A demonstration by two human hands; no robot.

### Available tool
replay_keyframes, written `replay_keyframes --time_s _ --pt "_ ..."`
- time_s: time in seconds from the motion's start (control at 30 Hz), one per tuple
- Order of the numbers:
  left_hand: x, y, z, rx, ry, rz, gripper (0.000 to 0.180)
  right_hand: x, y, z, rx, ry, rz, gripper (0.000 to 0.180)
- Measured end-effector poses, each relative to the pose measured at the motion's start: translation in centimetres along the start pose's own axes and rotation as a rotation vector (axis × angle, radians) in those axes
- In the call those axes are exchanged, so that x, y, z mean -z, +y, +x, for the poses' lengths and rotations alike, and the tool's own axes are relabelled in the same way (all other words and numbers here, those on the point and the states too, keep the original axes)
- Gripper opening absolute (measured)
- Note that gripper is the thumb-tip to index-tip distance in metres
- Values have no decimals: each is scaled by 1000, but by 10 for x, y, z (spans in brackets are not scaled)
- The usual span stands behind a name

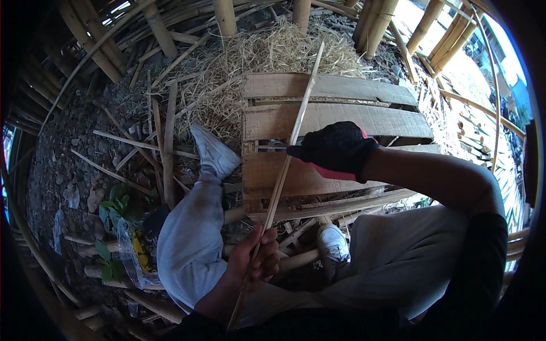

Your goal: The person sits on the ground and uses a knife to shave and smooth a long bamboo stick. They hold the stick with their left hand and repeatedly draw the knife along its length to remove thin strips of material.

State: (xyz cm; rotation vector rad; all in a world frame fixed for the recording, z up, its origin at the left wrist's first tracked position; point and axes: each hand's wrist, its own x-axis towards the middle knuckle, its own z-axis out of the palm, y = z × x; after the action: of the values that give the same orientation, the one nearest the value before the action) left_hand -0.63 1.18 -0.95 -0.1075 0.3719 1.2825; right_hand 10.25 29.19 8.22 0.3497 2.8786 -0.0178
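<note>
A long, narrow bamboo strip [277, 196] runs slantwise from my lap up over a low wooden slatted platform [335, 116]. My bare left hand [256, 253] is closed around the strip's lower part. My right hand [335, 150], in a black and red glove, is closed on a knife, whose thin pale blade [272, 147] pokes out to the left across the strip. The glove hides the handle. Where blade and strip cross, I cannot tell how deep the edge sits.
Thin curly shavings [256, 57] heap beyond the platform. Loose bamboo sticks [169, 145] lie on the dirt at left, near a leafy plant [115, 207] and a clear plastic bag [133, 250]. Upright bamboo poles [224, 17] stand behind. My white shoes [215, 149] flank the platform's near side.
</note>
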Motion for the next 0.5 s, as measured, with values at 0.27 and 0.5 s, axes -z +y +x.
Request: replay_keyframes --time_s 0.27,0.5 --pt "-2 -2 0 14 -3 -89 40 9 22 13 -98 -107 -4 44" --pt "-2 1 3 22 23 6 40 17 -27 -14 134 -89 43 50"
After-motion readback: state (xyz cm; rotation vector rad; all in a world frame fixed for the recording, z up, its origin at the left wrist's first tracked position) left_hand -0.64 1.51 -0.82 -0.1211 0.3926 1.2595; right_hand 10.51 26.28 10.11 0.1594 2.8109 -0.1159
